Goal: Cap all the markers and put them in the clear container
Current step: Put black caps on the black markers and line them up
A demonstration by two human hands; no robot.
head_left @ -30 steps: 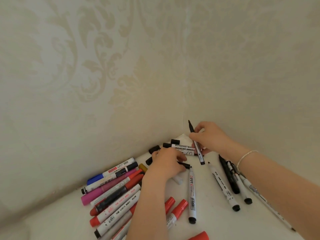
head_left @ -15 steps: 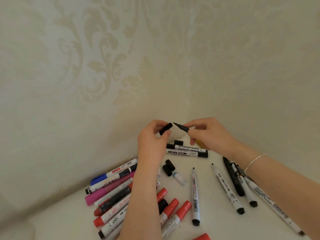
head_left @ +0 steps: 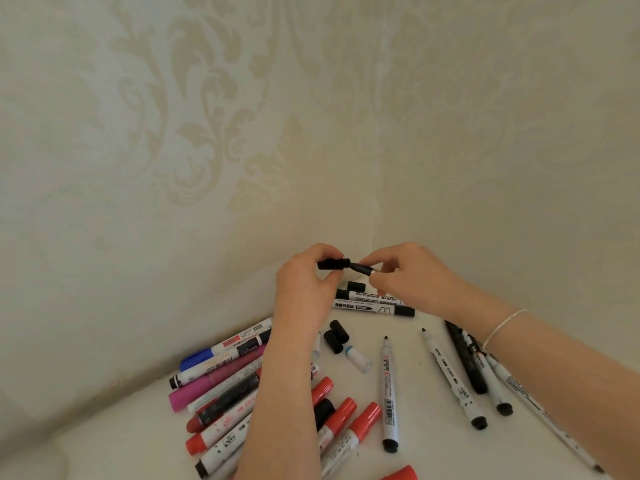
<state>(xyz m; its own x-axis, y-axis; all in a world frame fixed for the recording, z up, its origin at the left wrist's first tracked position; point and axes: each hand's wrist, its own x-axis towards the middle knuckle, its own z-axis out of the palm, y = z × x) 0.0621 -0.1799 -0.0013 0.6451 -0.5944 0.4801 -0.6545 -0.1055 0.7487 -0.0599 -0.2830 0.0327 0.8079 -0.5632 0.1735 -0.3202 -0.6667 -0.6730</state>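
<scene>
**Capping a black marker in the corner**

Cream damask wallpaper covers the two walls that meet in a corner ahead of us, and below them lies the white surface strewn with markers. On our left sits the biggest heap: blue, magenta, red-capped and black-ended markers lying side by side, partly under our left forearm. To our right, uncapped white markers with black tips lie spread apart, some passing beneath our right forearm, which wears a thin white bracelet. Two whiteboard markers lie against the corner, just behind our hands.

We hold both hands raised above the surface, close together. Our left hand has its grip closed on a black cap, pinched between thumb and fingertips. Our right hand has its grip closed around a slim black-tipped marker, most of its barrel hidden in the fingers. The cap's open end meets the marker's tip; we cannot tell how far it is seated.

Between our forearms lie two loose black caps, touching each other, and a small white piece with a blue band just beside them.
</scene>
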